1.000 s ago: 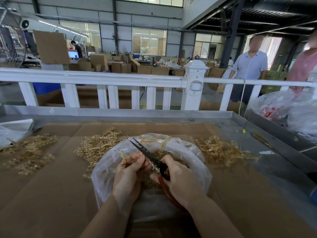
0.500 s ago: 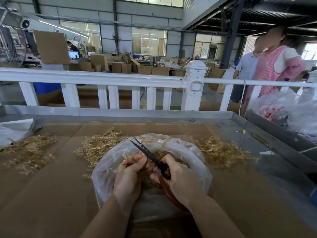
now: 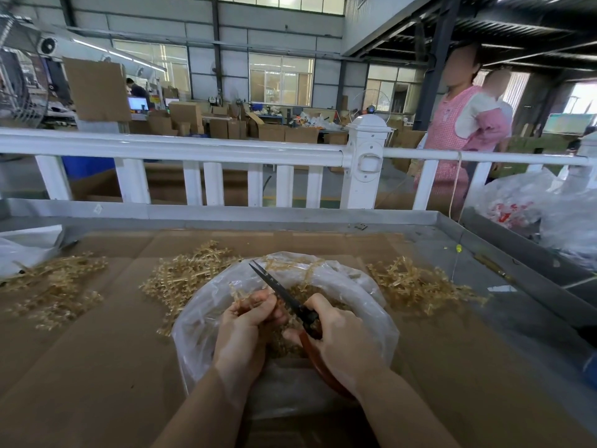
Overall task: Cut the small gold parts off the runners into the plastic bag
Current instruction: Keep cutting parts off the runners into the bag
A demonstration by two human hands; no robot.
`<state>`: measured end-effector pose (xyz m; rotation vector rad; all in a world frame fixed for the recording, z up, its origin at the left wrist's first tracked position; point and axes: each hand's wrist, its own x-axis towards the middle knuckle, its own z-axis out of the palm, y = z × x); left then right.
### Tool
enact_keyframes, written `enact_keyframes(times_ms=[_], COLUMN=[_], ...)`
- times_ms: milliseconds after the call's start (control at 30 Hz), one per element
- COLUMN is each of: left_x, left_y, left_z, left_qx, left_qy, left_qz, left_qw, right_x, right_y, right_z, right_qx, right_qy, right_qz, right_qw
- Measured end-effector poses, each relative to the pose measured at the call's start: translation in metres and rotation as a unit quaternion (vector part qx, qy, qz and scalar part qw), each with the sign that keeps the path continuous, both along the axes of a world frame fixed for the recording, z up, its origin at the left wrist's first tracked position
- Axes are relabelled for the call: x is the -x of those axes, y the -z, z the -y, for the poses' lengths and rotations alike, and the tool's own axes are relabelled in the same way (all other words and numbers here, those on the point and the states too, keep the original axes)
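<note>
The left hand (image 3: 245, 321) is pinching a gold runner (image 3: 240, 294) over the open plastic bag (image 3: 371, 305), which is sitting on the cardboard-lined table (image 3: 97, 367). The right hand (image 3: 342, 337) is gripping the scissors (image 3: 281, 292), blades nearly closed beside the left fingertips (image 3: 269, 300). Risks, as judged: nicking those fingertips, or parts flying beyond the bag's rim into the surrounding runner piles (image 3: 416, 286).

Bright, even daylight from the far windows (image 3: 281, 79); glare at the right edge; soft, faint shadows on the worktop (image 3: 97, 367); wide-angle bowing of the white railing (image 3: 181, 149); background faces blurred.
</note>
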<state>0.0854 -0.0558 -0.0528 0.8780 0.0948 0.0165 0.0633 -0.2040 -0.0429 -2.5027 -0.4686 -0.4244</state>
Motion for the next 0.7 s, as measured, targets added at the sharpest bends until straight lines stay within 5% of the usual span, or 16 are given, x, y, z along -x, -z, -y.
enact_keyframes(times_ms=[700], left_x=[-0.0031], left_y=[0.0024], left_z=[0.0000], left_qx=[0.000], left_qy=[0.020], left_qz=[0.012], left_qw=[1.000], right_x=[0.0017], right_y=[-0.0032], right_z=[-0.0022], right_qx=[-0.036], right_qy=[0.003], right_qz=[-0.039], right_qw=[0.999])
